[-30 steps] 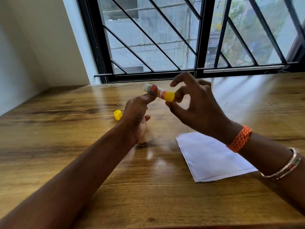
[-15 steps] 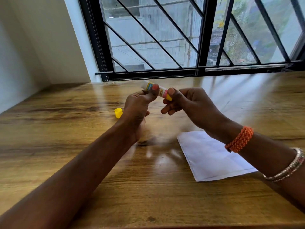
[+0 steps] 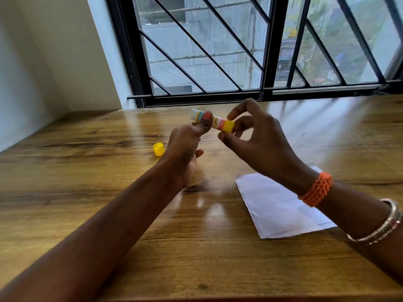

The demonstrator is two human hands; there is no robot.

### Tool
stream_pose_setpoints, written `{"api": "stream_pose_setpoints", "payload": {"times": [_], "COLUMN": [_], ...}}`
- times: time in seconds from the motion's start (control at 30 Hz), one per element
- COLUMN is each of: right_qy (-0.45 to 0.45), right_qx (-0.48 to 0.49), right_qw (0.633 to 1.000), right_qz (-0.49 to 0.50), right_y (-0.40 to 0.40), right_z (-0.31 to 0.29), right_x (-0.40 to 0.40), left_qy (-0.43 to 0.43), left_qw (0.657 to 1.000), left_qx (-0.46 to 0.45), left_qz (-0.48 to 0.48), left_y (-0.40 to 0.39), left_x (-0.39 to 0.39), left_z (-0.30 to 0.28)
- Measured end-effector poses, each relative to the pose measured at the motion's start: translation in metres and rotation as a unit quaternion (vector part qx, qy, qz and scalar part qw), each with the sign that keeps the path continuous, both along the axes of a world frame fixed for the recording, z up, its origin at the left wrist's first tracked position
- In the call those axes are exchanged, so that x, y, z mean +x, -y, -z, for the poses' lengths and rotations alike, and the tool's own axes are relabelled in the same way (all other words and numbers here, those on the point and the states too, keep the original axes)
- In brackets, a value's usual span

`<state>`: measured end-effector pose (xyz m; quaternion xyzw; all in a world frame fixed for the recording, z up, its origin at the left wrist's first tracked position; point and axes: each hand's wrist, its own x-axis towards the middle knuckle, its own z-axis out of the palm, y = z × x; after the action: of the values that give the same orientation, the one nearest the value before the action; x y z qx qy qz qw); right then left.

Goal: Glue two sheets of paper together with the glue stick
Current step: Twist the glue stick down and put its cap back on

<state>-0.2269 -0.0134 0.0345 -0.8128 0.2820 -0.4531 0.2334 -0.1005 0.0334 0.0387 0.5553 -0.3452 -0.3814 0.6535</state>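
Both hands, left (image 3: 185, 147) and right (image 3: 255, 136), hold the glue stick (image 3: 214, 122) above paper (image 3: 274, 203).

Bare wooden table (image 3: 87, 192) lies open to the left and near edge, broken only by the yellow cap (image 3: 158, 149) (just left of the left hand (image 3: 185, 153)) and the paper (image 3: 277, 205) under the right forearm

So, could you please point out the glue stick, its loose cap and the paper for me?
Glue stick (image 3: 218, 123), head view: on the labelled barrel between the two hands.
Cap (image 3: 158, 149), head view: on its yellow side wall.
Paper (image 3: 277, 205), head view: on the bare white middle of the top sheet.
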Motion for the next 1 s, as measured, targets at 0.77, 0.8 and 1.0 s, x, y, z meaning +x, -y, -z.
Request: {"api": "stream_pose_setpoints", "payload": {"times": [0.77,0.8,1.0], "right_qy": [-0.083,-0.073,-0.009], "right_qx": [-0.455,-0.423,-0.299], "right_qw": [0.881,0.898,0.954], "right_qz": [0.100,0.095,0.028], "right_y": [0.001,0.000,-0.002], "right_z": [-0.004,-0.003,-0.002], "right_x": [-0.007,-0.007,-0.005], "left_qy": [0.036,0.028,-0.017], "left_qw": [0.999,0.999,0.999], "left_qx": [0.016,0.008,-0.025], "left_qz": [0.015,0.023,0.042], "left_y": [-0.006,-0.006,-0.005], "left_x": [-0.001,-0.002,-0.002], "left_z": [-0.003,-0.002,-0.004]}}
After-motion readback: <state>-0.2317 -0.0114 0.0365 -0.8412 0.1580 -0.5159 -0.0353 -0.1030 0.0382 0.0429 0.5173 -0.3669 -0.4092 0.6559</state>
